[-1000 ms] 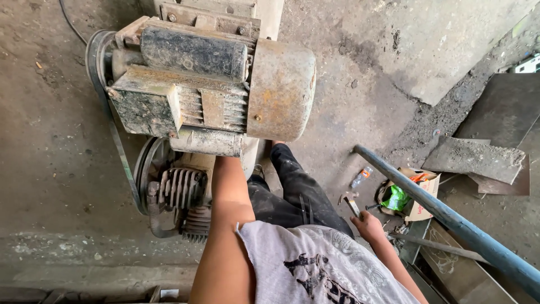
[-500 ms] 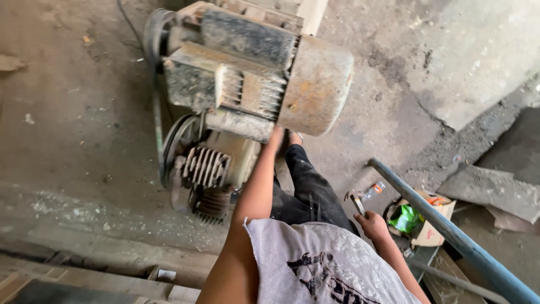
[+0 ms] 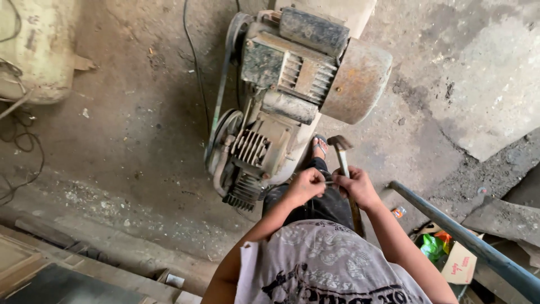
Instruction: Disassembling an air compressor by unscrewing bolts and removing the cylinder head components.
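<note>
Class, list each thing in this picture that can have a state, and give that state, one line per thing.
Left hand: closed, pinching a small thin metal piece.
Right hand: gripping the hammer with wooden handle, head up.
Rusty belt-driven compressor motor: belt fitted on the pulleys.
Small cardboard box: open.
Blue metal pipe: slanted.

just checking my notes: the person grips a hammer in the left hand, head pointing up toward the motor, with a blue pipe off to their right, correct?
Not quite: the hammer is in the right hand, not the left. The left hand meets it at the fingers, pinching something small that I cannot make out. The rest holds in the head view: the hammer head points toward the motor, and the blue pipe runs to the person's right.
</note>
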